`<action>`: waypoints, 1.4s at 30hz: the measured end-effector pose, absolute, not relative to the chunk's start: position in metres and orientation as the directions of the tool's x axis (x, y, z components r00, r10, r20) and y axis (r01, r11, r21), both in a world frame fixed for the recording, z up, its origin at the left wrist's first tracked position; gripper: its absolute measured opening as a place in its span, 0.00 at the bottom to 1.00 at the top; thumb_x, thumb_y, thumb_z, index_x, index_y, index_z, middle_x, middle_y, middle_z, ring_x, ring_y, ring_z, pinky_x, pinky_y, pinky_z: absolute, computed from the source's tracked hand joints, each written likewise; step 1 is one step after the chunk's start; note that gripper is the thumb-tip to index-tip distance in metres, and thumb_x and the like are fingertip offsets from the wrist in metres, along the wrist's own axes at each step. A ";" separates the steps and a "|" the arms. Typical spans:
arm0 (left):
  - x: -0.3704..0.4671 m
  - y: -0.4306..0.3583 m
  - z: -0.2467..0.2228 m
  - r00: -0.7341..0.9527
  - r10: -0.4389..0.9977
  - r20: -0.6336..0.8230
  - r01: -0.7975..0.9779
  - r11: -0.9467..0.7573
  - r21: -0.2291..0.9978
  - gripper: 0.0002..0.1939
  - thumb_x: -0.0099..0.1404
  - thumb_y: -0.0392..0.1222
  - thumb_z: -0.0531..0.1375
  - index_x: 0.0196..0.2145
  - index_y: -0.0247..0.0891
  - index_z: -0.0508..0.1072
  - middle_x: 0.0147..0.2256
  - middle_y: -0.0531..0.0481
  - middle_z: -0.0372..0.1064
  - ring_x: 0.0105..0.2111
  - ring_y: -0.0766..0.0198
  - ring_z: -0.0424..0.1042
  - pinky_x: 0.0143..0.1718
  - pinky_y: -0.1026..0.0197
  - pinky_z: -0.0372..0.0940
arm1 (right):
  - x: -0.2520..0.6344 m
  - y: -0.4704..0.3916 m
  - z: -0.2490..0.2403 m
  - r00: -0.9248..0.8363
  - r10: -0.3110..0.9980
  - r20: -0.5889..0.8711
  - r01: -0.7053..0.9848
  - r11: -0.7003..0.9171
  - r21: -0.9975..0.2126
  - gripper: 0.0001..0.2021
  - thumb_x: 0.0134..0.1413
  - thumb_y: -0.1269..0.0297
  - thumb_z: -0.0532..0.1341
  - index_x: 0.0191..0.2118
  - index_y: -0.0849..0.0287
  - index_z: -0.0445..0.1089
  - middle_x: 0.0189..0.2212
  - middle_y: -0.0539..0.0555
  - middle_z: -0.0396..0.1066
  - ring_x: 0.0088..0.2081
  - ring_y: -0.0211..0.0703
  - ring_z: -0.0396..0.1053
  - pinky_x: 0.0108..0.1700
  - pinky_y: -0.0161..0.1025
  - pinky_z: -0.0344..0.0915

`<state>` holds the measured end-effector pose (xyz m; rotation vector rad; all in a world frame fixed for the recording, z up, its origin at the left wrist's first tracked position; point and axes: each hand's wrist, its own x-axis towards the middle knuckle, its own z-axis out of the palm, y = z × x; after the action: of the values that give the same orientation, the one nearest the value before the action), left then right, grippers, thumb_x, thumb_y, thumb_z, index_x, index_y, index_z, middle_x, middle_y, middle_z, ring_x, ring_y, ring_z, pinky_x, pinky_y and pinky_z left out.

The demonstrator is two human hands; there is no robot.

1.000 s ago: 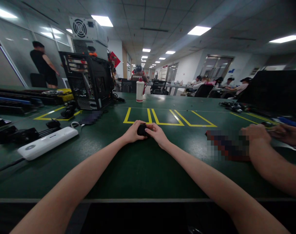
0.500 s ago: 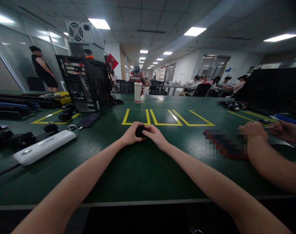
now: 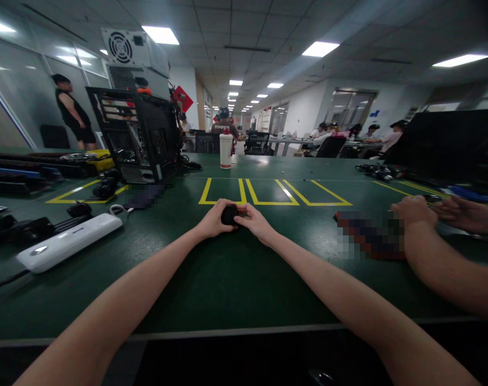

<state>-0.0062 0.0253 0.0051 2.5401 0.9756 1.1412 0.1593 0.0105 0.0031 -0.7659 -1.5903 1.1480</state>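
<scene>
Between my two hands is a small black object with a rounded outline (image 3: 229,215), held just above or on the green table (image 3: 227,289); its kind is not clear. My left hand (image 3: 214,220) wraps around its left side, thumb below and fingers over the top. From the right, my right hand (image 3: 255,221) is closed on its edge with thumb and fingers. Yellow tape outlines (image 3: 249,203) lie on the table right behind my hands.
A white power strip (image 3: 70,241) and black adapters (image 3: 35,229) lie left. Behind them stands an open computer case (image 3: 137,136). A white bottle (image 3: 225,151) stands farther back. At right, a co-worker's hands (image 3: 416,212) are near a blurred-out reddish item (image 3: 368,236).
My hands keep the same hold on the black object. The whole view has shifted slightly. At right, the co-worker's hands have drawn a little closer together.
</scene>
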 end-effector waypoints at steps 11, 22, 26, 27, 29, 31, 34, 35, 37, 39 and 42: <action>-0.006 0.023 0.006 0.485 0.643 0.593 0.508 -0.759 0.408 0.30 0.44 0.41 0.64 0.45 0.40 0.57 0.41 0.49 0.57 0.42 0.59 0.61 0.45 0.55 0.59 | 0.154 0.010 0.003 -0.201 0.941 0.272 0.019 0.281 -0.959 0.14 0.42 0.60 0.60 0.37 0.58 0.63 0.34 0.51 0.66 0.40 0.40 0.63 0.45 0.43 0.60; -0.006 0.026 0.004 0.479 0.641 0.600 0.500 -0.760 0.414 0.30 0.44 0.42 0.63 0.45 0.39 0.57 0.41 0.49 0.58 0.41 0.59 0.62 0.43 0.56 0.60 | 0.157 0.006 0.007 -0.286 0.917 0.279 -0.046 0.278 -0.960 0.16 0.37 0.67 0.63 0.37 0.59 0.65 0.39 0.52 0.65 0.40 0.40 0.65 0.47 0.44 0.59; -0.006 0.026 0.004 0.480 0.638 0.602 0.497 -0.763 0.413 0.30 0.44 0.41 0.63 0.45 0.39 0.57 0.41 0.49 0.58 0.42 0.59 0.62 0.44 0.56 0.59 | 0.157 0.004 0.005 -0.284 0.899 0.334 -0.055 0.332 -0.942 0.17 0.36 0.69 0.63 0.37 0.59 0.64 0.39 0.52 0.65 0.42 0.40 0.63 0.48 0.43 0.59; -0.006 0.026 0.004 0.478 0.640 0.602 0.498 -0.762 0.414 0.30 0.44 0.41 0.63 0.45 0.39 0.57 0.41 0.49 0.58 0.42 0.59 0.62 0.44 0.56 0.59 | 0.157 0.005 0.005 -0.275 0.899 0.340 -0.037 0.343 -0.938 0.16 0.36 0.68 0.63 0.37 0.59 0.65 0.38 0.52 0.65 0.43 0.40 0.63 0.48 0.42 0.59; -0.006 0.026 0.004 0.475 0.644 0.600 0.503 -0.758 0.415 0.31 0.44 0.42 0.64 0.45 0.39 0.57 0.41 0.49 0.58 0.41 0.59 0.62 0.44 0.56 0.59 | 0.156 0.005 0.004 -0.245 0.910 0.333 0.002 0.344 -0.939 0.14 0.39 0.64 0.62 0.37 0.59 0.65 0.37 0.52 0.65 0.43 0.40 0.62 0.47 0.42 0.59; -0.006 0.026 0.004 0.475 0.646 0.597 0.507 -0.756 0.414 0.31 0.44 0.42 0.64 0.45 0.39 0.57 0.41 0.49 0.58 0.42 0.59 0.62 0.44 0.56 0.59 | 0.155 0.005 0.005 -0.208 0.926 0.315 0.030 0.328 -0.944 0.13 0.41 0.62 0.60 0.36 0.58 0.65 0.36 0.52 0.65 0.41 0.40 0.63 0.45 0.42 0.60; -0.006 0.025 0.005 0.477 0.651 0.591 0.506 -0.753 0.421 0.31 0.44 0.42 0.64 0.45 0.40 0.57 0.41 0.49 0.58 0.42 0.59 0.62 0.44 0.55 0.59 | 0.154 0.006 0.006 -0.182 0.940 0.289 0.045 0.302 -0.952 0.13 0.42 0.62 0.60 0.37 0.59 0.65 0.35 0.52 0.66 0.39 0.39 0.63 0.43 0.41 0.60; -0.006 0.025 0.005 0.477 0.653 0.588 0.506 -0.751 0.424 0.31 0.44 0.42 0.64 0.45 0.40 0.57 0.41 0.49 0.58 0.42 0.59 0.62 0.44 0.55 0.59 | 0.154 0.006 0.007 -0.184 0.943 0.277 0.048 0.290 -0.956 0.14 0.42 0.62 0.60 0.38 0.59 0.65 0.36 0.52 0.66 0.39 0.39 0.64 0.43 0.42 0.60; -0.006 0.025 0.005 0.475 0.659 0.584 0.509 -0.747 0.429 0.31 0.44 0.42 0.64 0.45 0.40 0.57 0.41 0.49 0.58 0.42 0.58 0.62 0.44 0.55 0.60 | 0.155 0.007 0.007 -0.201 0.948 0.249 0.054 0.264 -0.963 0.16 0.42 0.62 0.60 0.41 0.59 0.64 0.37 0.53 0.66 0.39 0.39 0.64 0.43 0.42 0.60; -0.007 0.026 0.005 0.471 0.665 0.579 0.516 -0.741 0.431 0.31 0.43 0.42 0.64 0.45 0.40 0.57 0.41 0.49 0.58 0.42 0.58 0.62 0.44 0.55 0.60 | 0.156 0.009 0.007 -0.234 0.944 0.232 0.053 0.251 -0.967 0.17 0.42 0.62 0.60 0.42 0.60 0.65 0.38 0.54 0.66 0.39 0.40 0.64 0.44 0.43 0.60; -0.007 0.026 0.005 0.470 0.667 0.578 0.518 -0.739 0.431 0.31 0.43 0.42 0.64 0.45 0.40 0.57 0.41 0.49 0.58 0.41 0.58 0.62 0.44 0.55 0.60 | 0.158 0.010 0.006 -0.285 0.925 0.252 0.009 0.265 -0.964 0.16 0.42 0.64 0.60 0.40 0.60 0.65 0.39 0.54 0.66 0.40 0.41 0.65 0.46 0.44 0.59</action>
<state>-0.0072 0.0258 0.0052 2.5203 1.0293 1.1223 0.1578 0.0101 0.0061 -0.8941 -1.5643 1.1832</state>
